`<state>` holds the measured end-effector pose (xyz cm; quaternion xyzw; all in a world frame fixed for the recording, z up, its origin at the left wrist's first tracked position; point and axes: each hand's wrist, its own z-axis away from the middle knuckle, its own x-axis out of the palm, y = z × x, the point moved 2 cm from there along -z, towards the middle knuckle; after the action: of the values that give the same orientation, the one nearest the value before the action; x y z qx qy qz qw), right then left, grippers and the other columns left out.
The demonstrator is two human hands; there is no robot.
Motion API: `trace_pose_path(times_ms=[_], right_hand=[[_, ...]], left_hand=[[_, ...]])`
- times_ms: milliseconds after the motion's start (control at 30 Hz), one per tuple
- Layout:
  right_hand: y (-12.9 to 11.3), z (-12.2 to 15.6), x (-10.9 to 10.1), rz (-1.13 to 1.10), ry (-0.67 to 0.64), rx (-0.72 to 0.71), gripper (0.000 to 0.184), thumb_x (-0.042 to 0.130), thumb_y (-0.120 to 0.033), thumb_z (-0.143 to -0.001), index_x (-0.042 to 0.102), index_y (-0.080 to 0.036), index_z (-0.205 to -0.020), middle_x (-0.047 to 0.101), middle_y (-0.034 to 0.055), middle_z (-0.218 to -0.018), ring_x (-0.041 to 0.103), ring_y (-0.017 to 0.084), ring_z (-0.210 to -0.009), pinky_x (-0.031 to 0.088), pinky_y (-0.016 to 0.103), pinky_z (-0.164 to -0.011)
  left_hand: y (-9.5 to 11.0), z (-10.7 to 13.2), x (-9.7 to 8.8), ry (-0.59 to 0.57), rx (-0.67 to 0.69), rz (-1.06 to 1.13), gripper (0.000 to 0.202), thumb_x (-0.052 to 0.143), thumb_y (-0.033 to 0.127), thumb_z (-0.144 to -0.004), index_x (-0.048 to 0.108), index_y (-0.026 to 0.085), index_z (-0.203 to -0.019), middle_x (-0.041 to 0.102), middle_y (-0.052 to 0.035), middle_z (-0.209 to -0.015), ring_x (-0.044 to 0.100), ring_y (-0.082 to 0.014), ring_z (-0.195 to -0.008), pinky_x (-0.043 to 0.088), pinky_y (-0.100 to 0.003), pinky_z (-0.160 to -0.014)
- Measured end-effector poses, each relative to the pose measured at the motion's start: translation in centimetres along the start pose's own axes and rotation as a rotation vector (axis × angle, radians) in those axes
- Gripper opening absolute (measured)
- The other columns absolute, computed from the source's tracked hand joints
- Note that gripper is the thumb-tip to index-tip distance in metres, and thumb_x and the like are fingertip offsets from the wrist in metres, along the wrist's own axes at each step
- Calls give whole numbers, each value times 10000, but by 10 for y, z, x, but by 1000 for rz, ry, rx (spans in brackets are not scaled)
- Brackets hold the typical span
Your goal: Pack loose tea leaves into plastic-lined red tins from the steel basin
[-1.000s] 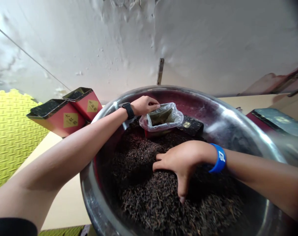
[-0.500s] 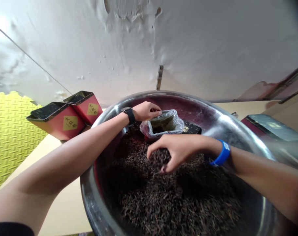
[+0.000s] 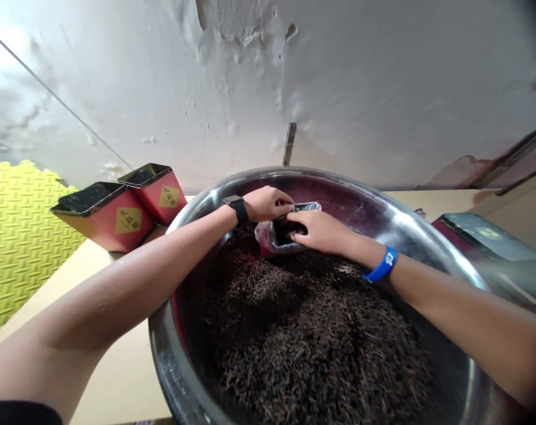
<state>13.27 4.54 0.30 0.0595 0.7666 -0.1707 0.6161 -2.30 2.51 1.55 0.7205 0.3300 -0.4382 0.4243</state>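
Note:
Loose dark tea leaves (image 3: 321, 342) fill much of a big steel bowl (image 3: 162, 348). At the bowl's far side stands a red tin (image 3: 268, 247) lined with a clear plastic bag (image 3: 264, 234), whose edge folds over the rim. My left hand (image 3: 268, 204), with a black watch at the wrist, pinches the bag's edge at the tin's far left. Over the tin's mouth, my right hand (image 3: 321, 231), with a blue wristband, curls downward around a clump of tea leaves. Its fingertips reach inside the bag and are partly hidden.
Two open red tins (image 3: 128, 219) with yellow labels stand left of the bowl on a pale table (image 3: 121, 378). To the right is a dark-lidded red box (image 3: 489, 233). A yellow foam mat (image 3: 20, 236) lies far left, and a peeling wall (image 3: 360, 88) rises behind.
My right hand has moved up and away from me, from above the leaf pile to the tin's mouth, carrying tea leaves. My left hand keeps its hold on the bag.

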Motion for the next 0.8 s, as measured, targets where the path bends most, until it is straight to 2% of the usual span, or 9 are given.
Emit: trace_pose_path(times_ms=[200, 267, 300, 367, 433, 500, 600, 667, 800], right_hand=[[-22, 6, -18, -119, 223, -33, 245, 411, -269, -827, 619, -149, -877, 637, 55, -865, 552, 151, -778, 388, 286, -725], [-35, 9, -24, -188, 220, -62, 270, 382, -283, -851, 612, -144, -873, 631, 44, -815, 536, 130, -712, 380, 270, -688], [-42, 11, -24, -228, 153, -94, 285, 371, -301, -860, 609, -145, -884, 629, 38, -801, 533, 123, -691, 379, 263, -674], [-57, 16, -18, -305, -93, -195, 318, 376, -365, -862, 607, -159, -935, 632, 34, -822, 545, 124, -704, 389, 255, -677], [-70, 22, -5, -352, -348, -292, 394, 427, -461, -822, 592, -166, -1025, 629, 57, -922, 563, 153, -801, 402, 265, -731], [-78, 28, 13, -375, -507, -340, 551, 491, -539, -750, 535, -154, -1143, 583, 99, -1077, 537, 203, -958, 389, 295, -825], [-84, 35, 37, -418, -651, -344, 782, 559, -595, -653, 409, -142, -1273, 434, 136, -1279, 405, 259, -1159, 312, 332, -951], [-87, 38, 42, -437, -722, -343, 888, 592, -625, -585, 366, -154, -1304, 361, 132, -1338, 347, 277, -1205, 276, 345, -985], [-95, 43, 35, -359, -789, -371, 948, 598, -669, -500, 425, -123, -1255, 449, 155, -1247, 456, 302, -1090, 347, 383, -918]], left_hand=[[-2, 2, -1, 0, 21, 33, 331, 395, 359, -845, 631, 178, -992, 657, -40, -889, 550, -113, -740, 384, -221, -664], [-2, 2, -2, 3, 4, 41, 340, 397, 366, -844, 632, 171, -991, 658, -43, -891, 550, -116, -739, 384, -225, -665], [-2, 2, -2, 5, -8, 43, 344, 400, 373, -841, 635, 168, -986, 658, -43, -890, 550, -119, -737, 384, -227, -664], [-3, 1, -2, -2, -35, 55, 354, 401, 387, -836, 641, 166, -973, 659, -40, -887, 552, -121, -730, 384, -230, -658], [-3, 1, -2, -24, -64, 71, 360, 396, 392, -835, 647, 166, -956, 660, -34, -866, 553, -124, -719, 381, -231, -644], [-4, 0, -1, -33, -97, 71, 361, 387, 385, -835, 655, 163, -930, 658, -30, -815, 546, -127, -702, 375, -236, -632], [-6, 0, 0, -21, -127, 56, 354, 378, 367, -835, 660, 166, -911, 651, -30, -763, 536, -134, -697, 368, -245, -633], [-6, 0, 1, -17, -129, 53, 351, 375, 360, -833, 659, 169, -912, 648, -30, -758, 534, -136, -704, 367, -245, -636], [-5, 1, 1, -20, -122, 49, 354, 375, 365, -830, 657, 169, -914, 647, -30, -757, 534, -136, -713, 371, -239, -636]])
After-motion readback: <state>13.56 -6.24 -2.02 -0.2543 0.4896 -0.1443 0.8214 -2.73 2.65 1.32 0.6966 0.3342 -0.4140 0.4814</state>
